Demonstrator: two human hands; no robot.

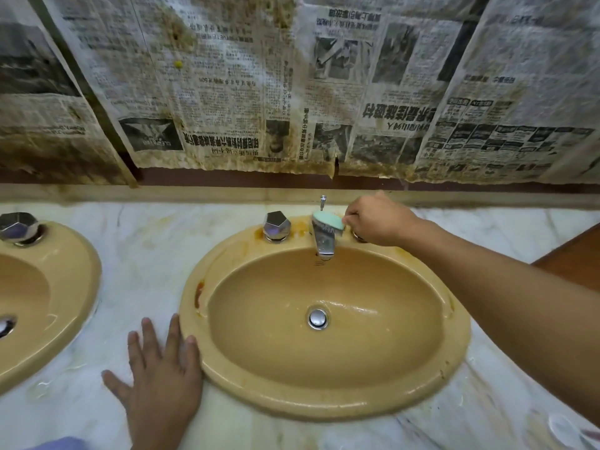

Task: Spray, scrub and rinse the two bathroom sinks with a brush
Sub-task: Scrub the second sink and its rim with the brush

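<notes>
Landmark: main sink (324, 404), tan oval bowl set in the marble surface (146, 254).

- Right hand (373, 219) is at the sink's back rim, arm coming in from the right. Grip clenched on one end of the brush (328, 220).
- The brush has a pale green back and dark bristles. It sits bristles-down on top of the chrome spout (323, 241), which juts over the bowl from the back rim.
- Left hand (159, 368) lies flat, palm down, on the surface just left of the sink's front-left rim. Grip released, fingers straight and spread, thumb side touching the rim.
- Faceted chrome knob (276, 225) stands on the back rim, left of the spout. The right-side knob (358, 237) is mostly hidden under the right hand.
- Thin pull rod (322, 203) stands upright behind the spout.
- Drain plug (318, 317) sits at bowl centre, with a wet film beside it on the bowl floor.
- Orange staining (198, 293) shows on the sink's left rim and around the left knob's base.
- Second sink (65, 287), same colour, is further left on the same surface and partly out of frame, with its own knob (18, 227) on its back rim.
- Stained newspaper sheets (227, 92) cover the wall behind both sinks.
</notes>
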